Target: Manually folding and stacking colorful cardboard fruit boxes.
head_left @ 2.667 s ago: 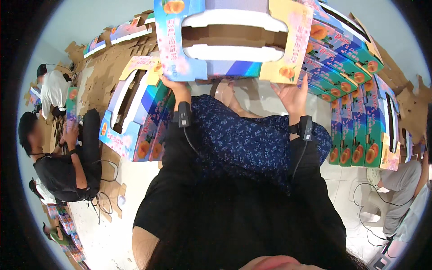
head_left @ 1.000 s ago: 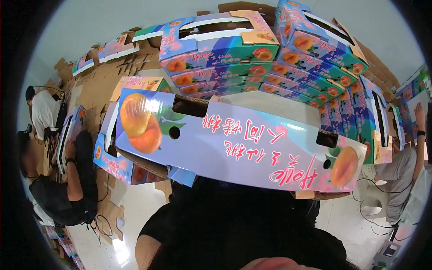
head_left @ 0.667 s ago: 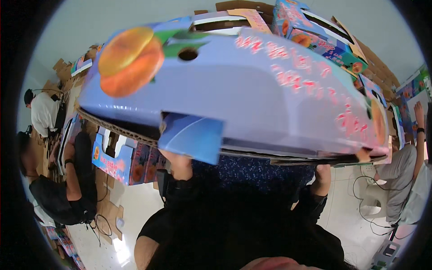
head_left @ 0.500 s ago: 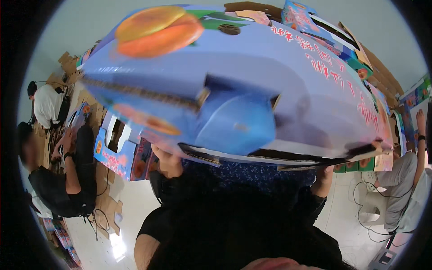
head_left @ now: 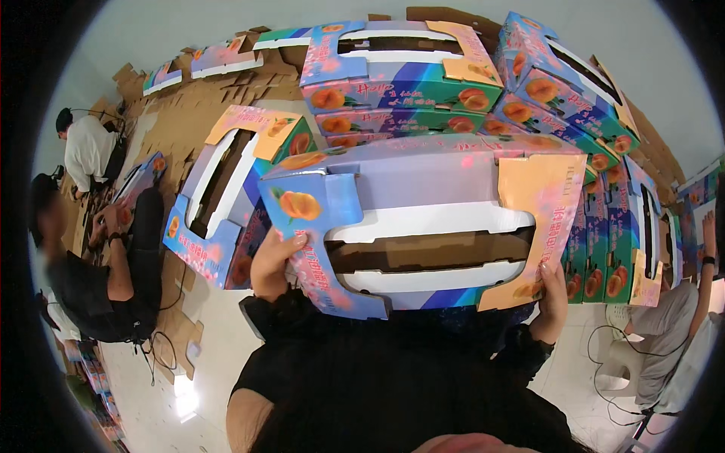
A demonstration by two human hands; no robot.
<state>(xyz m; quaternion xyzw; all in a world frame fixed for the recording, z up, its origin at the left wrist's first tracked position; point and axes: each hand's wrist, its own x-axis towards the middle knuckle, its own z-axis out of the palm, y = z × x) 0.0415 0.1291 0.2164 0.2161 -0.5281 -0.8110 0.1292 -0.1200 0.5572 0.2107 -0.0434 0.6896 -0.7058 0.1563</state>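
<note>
A printed cardboard fruit box (head_left: 430,177) is held up in front of me, its top facing me. Blue and orange corner panels frame a long opening in that top, and bare brown cardboard shows inside. My left hand (head_left: 276,257) grips its left end, thumb over the blue panel. On the right end my right hand (head_left: 553,291) is closed, fingers on the orange panel by a peach picture. The parts of both hands behind the box are hidden. Just left of it stands a similar box (head_left: 226,181), tilted, with an open slot.
Ahead is a stack of matching boxes (head_left: 400,83), with another box stack (head_left: 566,90) at the far right and upright boxes (head_left: 604,249) beside my right arm. Flattened cardboard (head_left: 177,143) covers floor to the left. A seated person (head_left: 113,279) works there; another sits right, near a stool (head_left: 615,351) and cables.
The box has turned and come lower, so its open top now faces me instead of a broad lilac side. Both hands have stayed on its ends.
</note>
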